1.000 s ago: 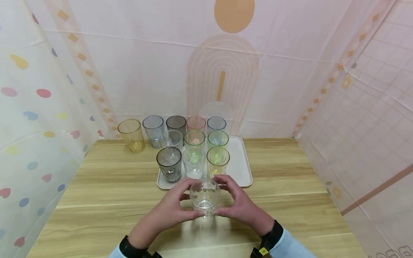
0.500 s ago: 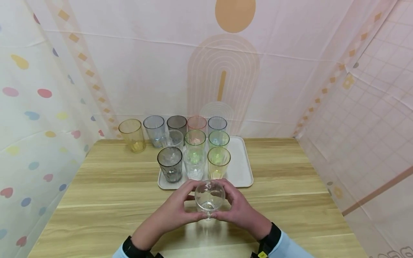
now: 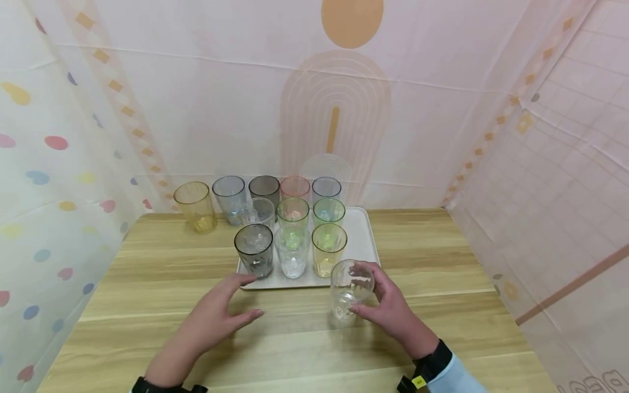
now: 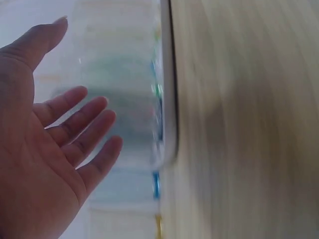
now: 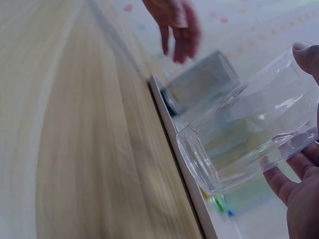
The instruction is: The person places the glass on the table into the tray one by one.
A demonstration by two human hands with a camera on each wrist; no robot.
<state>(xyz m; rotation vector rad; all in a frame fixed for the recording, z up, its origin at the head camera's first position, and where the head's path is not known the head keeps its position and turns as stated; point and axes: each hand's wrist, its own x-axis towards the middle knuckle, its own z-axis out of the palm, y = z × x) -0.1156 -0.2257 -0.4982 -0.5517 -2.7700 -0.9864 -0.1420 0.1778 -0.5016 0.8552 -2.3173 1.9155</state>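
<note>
I see my right hand [image 3: 388,305] wrapped round the clear tumbler [image 3: 350,288], thumb on the near side and fingers curled behind its wall, holding it just above the wooden table [image 3: 442,305], close off the front right corner of the white tray [image 3: 366,240]. The glass stands nearly upright in the head view, mouth up and tipped slightly toward the tray; in the right wrist view its rim [image 5: 197,162] points at the tray edge. My left hand [image 3: 216,316] is well apart from the glass, to its left, fingers spread and relaxed, gripping nothing, hovering near the tray's front left corner by the grey tumbler [image 3: 254,251]. The right hand is plainly the nearer one. The wrist views are smeared, so I may be missing faint marks, but I can read no brand, label or writing on any glass.
</note>
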